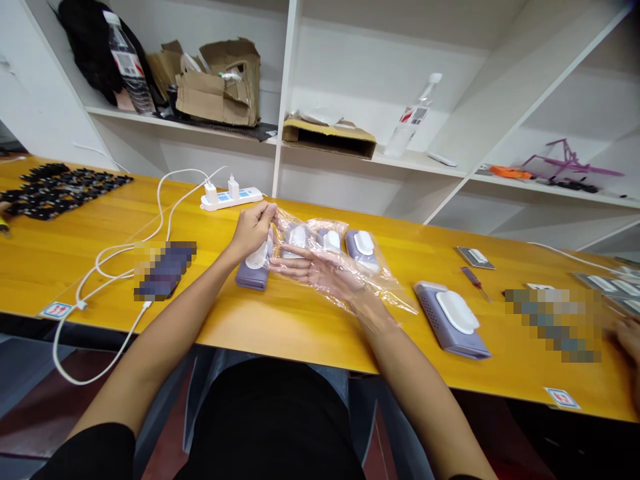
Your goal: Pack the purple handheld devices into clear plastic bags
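My left hand [254,230] pinches the upper edge of a clear plastic bag [383,283], fingers closed on it. My right hand [325,272] is spread, palm up, with the thin film around or over its fingers; whether it is inside the bag is hard to tell. Beneath my left hand lies a purple device with a white top [253,275], partly hidden. Behind the bag are several like it, one of them a purple device [363,248] at the right end. Another purple device [453,320] lies apart, right of my right forearm.
A power strip [233,199] with white cables and a phone [165,271] are on the left of the table [300,327]. A screwdriver [475,283] and flat grey pieces [475,257] lie right. Another person's hand [629,337] is at the right edge. Shelves [340,150] stand behind.
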`<state>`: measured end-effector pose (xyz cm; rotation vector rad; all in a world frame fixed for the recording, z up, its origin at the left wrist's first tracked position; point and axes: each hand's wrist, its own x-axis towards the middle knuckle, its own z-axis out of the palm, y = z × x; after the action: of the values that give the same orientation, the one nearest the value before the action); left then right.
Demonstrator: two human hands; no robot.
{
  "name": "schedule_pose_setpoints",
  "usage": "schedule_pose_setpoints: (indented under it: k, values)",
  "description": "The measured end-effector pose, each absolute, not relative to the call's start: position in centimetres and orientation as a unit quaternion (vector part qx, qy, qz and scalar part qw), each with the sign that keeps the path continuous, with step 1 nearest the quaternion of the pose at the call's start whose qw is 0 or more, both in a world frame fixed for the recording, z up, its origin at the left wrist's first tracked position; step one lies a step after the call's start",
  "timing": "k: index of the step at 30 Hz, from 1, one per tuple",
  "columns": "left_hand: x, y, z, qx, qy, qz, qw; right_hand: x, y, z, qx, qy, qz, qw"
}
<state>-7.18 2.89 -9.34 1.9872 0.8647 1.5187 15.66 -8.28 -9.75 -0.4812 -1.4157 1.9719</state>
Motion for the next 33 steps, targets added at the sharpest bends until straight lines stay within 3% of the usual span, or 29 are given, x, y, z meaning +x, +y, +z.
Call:
schedule_pose_setpoints:
  k: [13, 23, 33]
  values:
    - [-8.6, 4.0, -8.7, 0.709, 0.323, 0.600, 0.180, 17.2, -8.8, -8.1, -0.204, -0.529, 0.732, 0.377]
    - [-9.8, 5.1, -9.0, 0.700, 0.327, 0.591, 0.231, 17.5, -8.8, -8.0, -0.197, -0.516, 0.736, 0.393]
    - [-10.7, 5.5, -8.7, 0.693, 0.351, 0.597, 0.199, 17.8, -8.6, -8.0, -0.194, -0.512, 0.737, 0.396]
